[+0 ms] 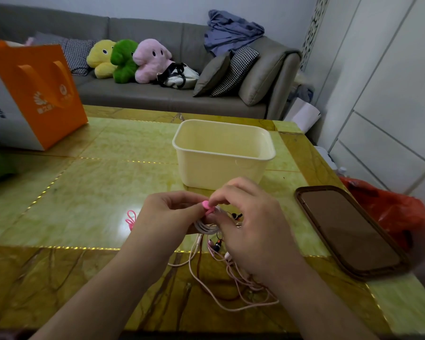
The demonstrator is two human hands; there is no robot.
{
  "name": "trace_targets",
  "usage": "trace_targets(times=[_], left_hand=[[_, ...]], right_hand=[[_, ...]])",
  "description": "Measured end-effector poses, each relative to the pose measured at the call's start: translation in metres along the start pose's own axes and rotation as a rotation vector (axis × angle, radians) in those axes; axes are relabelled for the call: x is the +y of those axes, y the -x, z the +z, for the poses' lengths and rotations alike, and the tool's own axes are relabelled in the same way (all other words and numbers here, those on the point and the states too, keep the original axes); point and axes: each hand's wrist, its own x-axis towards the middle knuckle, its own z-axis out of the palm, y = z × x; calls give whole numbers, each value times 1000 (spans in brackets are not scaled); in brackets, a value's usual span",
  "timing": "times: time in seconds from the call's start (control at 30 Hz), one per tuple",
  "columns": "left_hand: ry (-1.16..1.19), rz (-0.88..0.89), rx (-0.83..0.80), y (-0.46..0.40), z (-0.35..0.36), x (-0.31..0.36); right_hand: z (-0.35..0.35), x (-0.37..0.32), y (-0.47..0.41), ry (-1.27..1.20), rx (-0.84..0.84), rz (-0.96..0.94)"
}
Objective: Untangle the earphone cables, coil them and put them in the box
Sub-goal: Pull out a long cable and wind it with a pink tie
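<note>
White coil [206, 228] — pinched by left hand [168, 214]; pink tie [205, 206] is pinched above it by right hand [250, 224]; box [222, 153] directly beyond, toward the table's far edge.

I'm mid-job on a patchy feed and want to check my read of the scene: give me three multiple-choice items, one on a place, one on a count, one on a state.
1. Where is the cream box relative to the hands?
A. Beyond them on the table
B. On the sofa
C. Inside the orange bag

2. How many plush toys sit on the sofa?
A. One
B. Three
C. Five

3. What is the state of the white cable coil?
A. Already in the box
B. Lying loose, untouched
C. Held between both hands with a pink tie at it

Answers:
1 A, the box stands on the green table past the left hand and right hand.
2 B, a yellow toy, a green toy and a pink toy show.
3 C, both hands pinch at the coil and the pink tie.
</note>
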Motion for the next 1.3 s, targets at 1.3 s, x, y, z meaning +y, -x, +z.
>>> trace_targets(times=[1.3], left_hand=[[-402, 158, -56, 3, -1, 9]], right_hand=[[-7, 9, -4, -160, -143, 38]])
